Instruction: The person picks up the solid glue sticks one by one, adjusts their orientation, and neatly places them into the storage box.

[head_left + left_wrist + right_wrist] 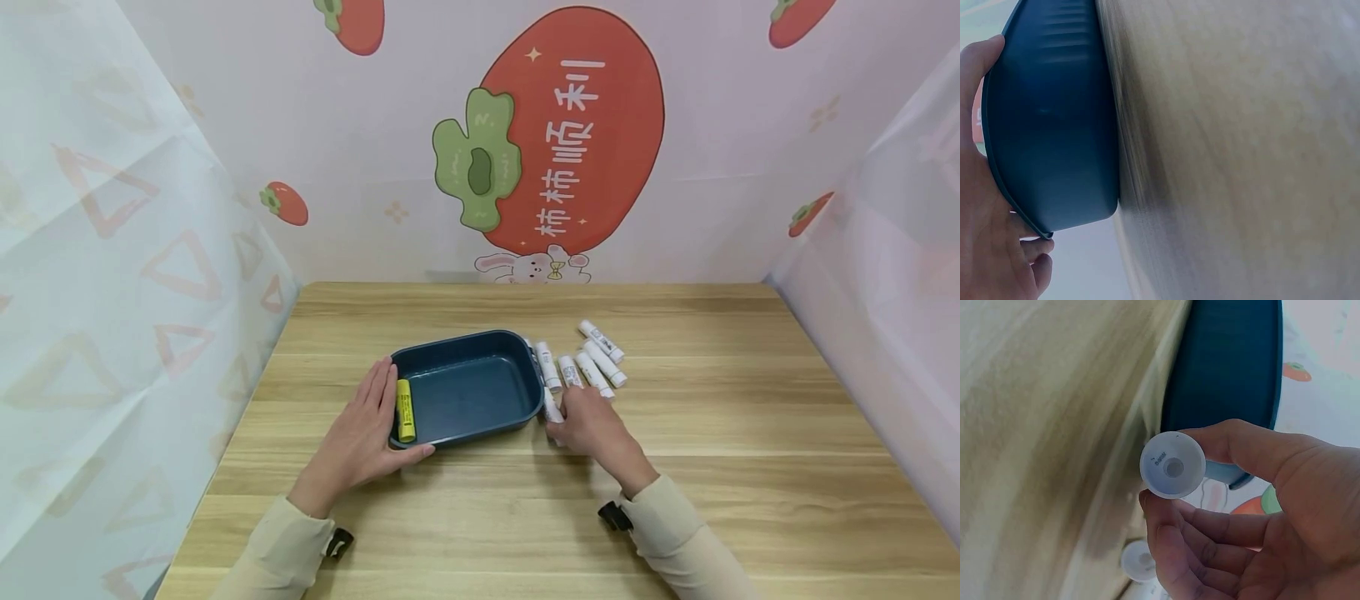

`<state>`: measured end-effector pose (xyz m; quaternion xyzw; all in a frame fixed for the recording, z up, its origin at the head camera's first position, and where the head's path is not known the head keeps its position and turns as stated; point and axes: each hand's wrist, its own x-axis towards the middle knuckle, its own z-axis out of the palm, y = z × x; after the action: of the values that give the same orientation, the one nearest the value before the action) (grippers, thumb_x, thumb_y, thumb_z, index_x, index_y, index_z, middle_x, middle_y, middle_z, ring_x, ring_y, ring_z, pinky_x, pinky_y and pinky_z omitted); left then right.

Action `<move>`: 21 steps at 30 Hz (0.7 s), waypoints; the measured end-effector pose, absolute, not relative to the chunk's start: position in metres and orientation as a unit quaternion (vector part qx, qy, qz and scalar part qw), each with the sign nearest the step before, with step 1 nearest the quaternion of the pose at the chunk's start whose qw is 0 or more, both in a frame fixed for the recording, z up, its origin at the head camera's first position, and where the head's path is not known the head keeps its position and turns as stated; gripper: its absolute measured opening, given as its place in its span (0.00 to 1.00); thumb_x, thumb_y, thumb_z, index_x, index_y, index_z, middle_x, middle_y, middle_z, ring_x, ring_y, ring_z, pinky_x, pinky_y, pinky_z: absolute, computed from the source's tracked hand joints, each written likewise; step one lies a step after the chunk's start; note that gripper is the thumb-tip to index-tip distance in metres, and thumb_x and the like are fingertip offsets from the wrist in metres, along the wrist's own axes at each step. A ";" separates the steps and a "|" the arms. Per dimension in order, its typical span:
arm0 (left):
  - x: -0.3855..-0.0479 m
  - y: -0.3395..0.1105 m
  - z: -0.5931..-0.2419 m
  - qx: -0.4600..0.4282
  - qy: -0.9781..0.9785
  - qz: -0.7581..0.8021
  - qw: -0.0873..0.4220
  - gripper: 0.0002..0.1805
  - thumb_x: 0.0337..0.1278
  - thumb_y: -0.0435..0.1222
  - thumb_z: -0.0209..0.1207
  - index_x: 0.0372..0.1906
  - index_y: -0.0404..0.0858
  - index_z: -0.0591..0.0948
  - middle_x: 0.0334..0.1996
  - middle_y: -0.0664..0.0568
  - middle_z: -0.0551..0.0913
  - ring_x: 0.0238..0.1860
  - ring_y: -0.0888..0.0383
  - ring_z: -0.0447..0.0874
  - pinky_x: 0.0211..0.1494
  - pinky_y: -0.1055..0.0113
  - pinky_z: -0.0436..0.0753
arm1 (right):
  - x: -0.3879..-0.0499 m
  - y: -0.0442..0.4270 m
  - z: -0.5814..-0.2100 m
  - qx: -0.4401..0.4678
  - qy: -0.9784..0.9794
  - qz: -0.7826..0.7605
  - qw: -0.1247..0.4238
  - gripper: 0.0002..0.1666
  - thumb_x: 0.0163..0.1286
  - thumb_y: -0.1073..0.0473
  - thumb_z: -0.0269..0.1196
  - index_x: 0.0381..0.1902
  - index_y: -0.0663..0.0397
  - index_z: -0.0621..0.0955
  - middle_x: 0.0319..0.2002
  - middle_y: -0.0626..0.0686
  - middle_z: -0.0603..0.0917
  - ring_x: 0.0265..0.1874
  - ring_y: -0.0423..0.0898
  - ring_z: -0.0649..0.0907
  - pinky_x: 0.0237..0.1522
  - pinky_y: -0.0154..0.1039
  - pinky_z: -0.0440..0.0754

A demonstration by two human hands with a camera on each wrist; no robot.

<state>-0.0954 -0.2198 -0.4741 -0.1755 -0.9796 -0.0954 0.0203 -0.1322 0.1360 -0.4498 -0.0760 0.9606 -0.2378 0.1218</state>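
A dark blue rectangular tray (472, 400) stands on the table, with a yellow glue stick (406, 410) lying along its left end. My left hand (360, 442) rests against the tray's left side, fingers straight along it and thumb by the front rim. In the left wrist view, the thumb touches the rim of the tray (1054, 125). Beside the tray's right end, my right hand (596, 429) pinches a white glue stick (552, 407) between thumb and fingers. The round end of that glue stick (1172, 464) faces the right wrist camera.
Several other white glue sticks (600, 342) lie on the wooden table (720, 400) to the right of the tray, some close to my right hand. Another white round end (1140, 561) shows low in the right wrist view. A printed backdrop (360, 150) stands behind the table.
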 end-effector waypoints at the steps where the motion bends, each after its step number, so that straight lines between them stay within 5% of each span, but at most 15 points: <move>1: -0.095 -0.220 -0.474 -0.174 -0.980 -0.094 0.017 0.74 0.54 0.77 0.58 0.84 0.27 0.45 0.87 0.35 0.42 0.87 0.38 0.42 0.87 0.44 0.57 | -0.132 0.137 -0.448 -0.077 0.961 -0.236 0.121 0.24 0.61 0.61 0.72 0.10 0.50 0.73 0.10 0.44 0.70 0.14 0.41 0.71 0.18 0.32 0.65; 21: -0.096 -0.220 -0.476 -0.178 -0.979 -0.094 0.027 0.73 0.54 0.77 0.58 0.84 0.26 0.45 0.86 0.33 0.44 0.87 0.37 0.43 0.86 0.43 0.59 | -0.140 0.147 -0.403 -0.095 0.966 -0.233 0.060 0.12 0.64 0.57 0.73 0.28 0.60 0.85 0.28 0.52 0.83 0.23 0.45 0.78 0.24 0.35 0.74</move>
<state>-0.0961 -0.2198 -0.4755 -0.1778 -0.9792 -0.0944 0.0271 -0.1402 0.1475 -0.4028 -0.0948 0.9659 -0.2334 0.0601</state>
